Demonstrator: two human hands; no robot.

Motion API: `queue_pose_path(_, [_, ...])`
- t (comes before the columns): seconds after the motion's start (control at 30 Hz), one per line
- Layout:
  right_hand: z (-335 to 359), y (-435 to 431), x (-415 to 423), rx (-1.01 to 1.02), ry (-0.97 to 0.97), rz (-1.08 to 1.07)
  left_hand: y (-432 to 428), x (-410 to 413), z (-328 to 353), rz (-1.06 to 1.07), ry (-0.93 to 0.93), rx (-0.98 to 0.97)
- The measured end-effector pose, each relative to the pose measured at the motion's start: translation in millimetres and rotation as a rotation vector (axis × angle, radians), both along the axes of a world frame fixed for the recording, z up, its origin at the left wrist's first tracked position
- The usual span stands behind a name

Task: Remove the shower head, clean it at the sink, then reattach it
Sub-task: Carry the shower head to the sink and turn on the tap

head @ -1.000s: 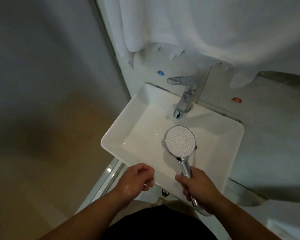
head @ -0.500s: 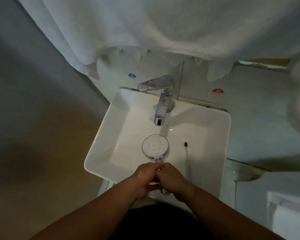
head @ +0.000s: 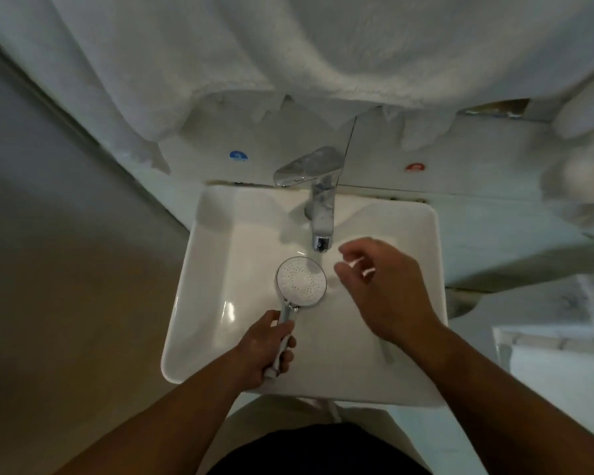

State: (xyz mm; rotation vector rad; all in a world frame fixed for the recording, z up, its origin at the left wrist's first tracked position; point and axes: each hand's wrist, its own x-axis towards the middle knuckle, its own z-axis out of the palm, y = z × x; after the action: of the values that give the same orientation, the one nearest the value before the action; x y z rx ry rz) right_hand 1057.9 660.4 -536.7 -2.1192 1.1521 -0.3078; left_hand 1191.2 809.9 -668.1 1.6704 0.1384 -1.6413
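The chrome shower head (head: 301,281) faces up over the white square sink (head: 206,323), its round white spray face just below the spout of the chrome faucet (head: 318,207). A thin stream of water seems to fall from the spout onto the face's upper edge. My left hand (head: 266,351) grips the shower head's handle near the sink's front. My right hand (head: 381,286) hovers over the basin to the right of the head, its fingers loosely curled and holding nothing, close under the spout.
White towels (head: 288,56) hang above the faucet and cover the wall. A blue sticker (head: 238,155) and a red sticker (head: 414,166) sit on the ledge behind the sink. A grey wall runs along the left, with the counter edge at the right.
The shower head passed from my right hand to my left hand. My right hand let go and moved up and right toward the spout. The view shifted so the sink sits centred.
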Motion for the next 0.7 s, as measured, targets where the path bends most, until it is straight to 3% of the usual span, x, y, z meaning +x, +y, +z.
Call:
queue_pose_path(0.13, [25, -14, 46, -0.140, -0.061, -0.019, 9, 14, -7, -0.133, -0.002, -0.029])
queue_pose_path(0.37, [9, -28, 90, -0.459, 0.067, 0.030, 11, 28, -22, -0.233, -0.034, -0.027])
queue_pose_path(0.7, [-3, -43, 102, -0.619, -0.032, 0.016, 7, 31, -27, -0.274, 0.011, -0.008])
